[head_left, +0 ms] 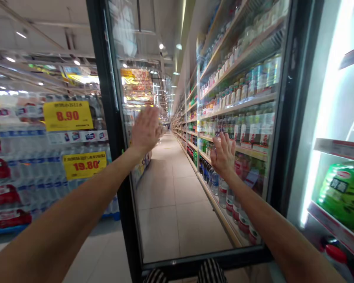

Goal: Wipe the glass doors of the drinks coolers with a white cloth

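Note:
A glass cooler door (171,220) with a black frame stands swung open in front of me. My left hand (146,129) is raised near the door's left side, its fingers stretched and a little blurred. Toward the right part of the pane is my right hand (224,154), fingers spread apart. Neither hand appears to hold anything. Whether the palms press on the glass or hover just before it, I cannot tell.
Through the pane, shelves of bottles (250,88) line a long tiled aisle (163,196). On the left, stacked water packs (44,169) carry a yellow price sign (85,165). At right, the lit cooler holds a green bag (343,194) and a red-capped bottle (336,253).

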